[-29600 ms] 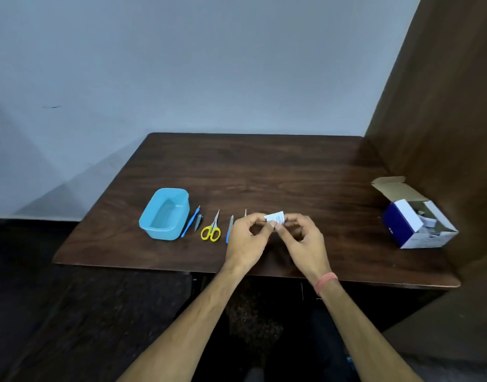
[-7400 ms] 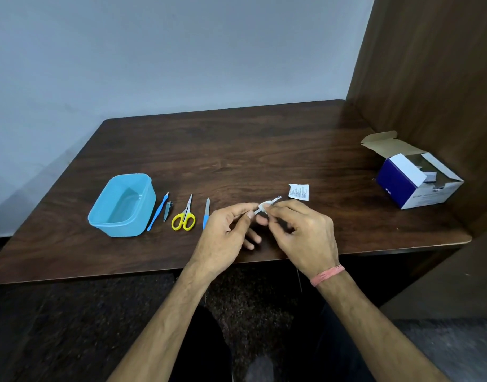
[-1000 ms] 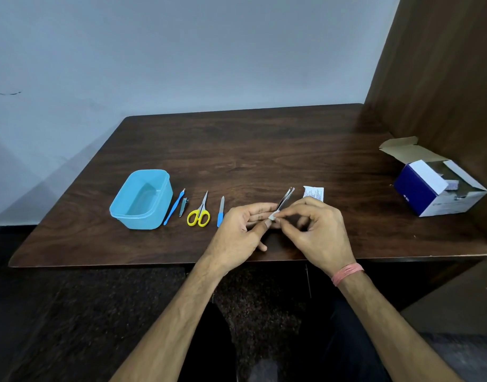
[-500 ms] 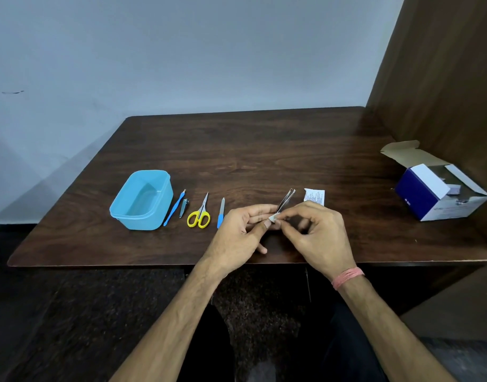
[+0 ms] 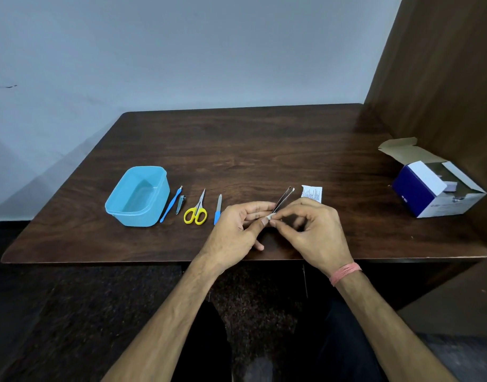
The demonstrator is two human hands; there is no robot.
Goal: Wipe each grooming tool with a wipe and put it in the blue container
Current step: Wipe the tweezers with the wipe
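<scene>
Tweezers (image 5: 285, 197) of thin metal rise slantwise from between a person's two hands above the near edge of a dark wooden table (image 5: 264, 142), their twin tips pointing away. The left hand (image 5: 236, 230) pinches the lower end of the tool, while the right hand (image 5: 311, 230) pinches a small white wipe (image 5: 271, 216) folded against the shank. To do the job well, the wipe likely needs to be drawn along both slim arms up to the tips, with the left hand's hold firm so the springy steel does not twist free. Just beyond the right hand lies a torn white sachet (image 5: 312, 193). Left of the grip lie a blue-handled file (image 5: 217, 209), yellow-handled scissors (image 5: 196, 210), a small clipper (image 5: 180, 204) and a slender blue stick (image 5: 170, 205), then the smooth, round-cornered blue container (image 5: 118, 208), holding no tools. Well to the right sits an open cardboard box (image 5: 418, 194).
</scene>
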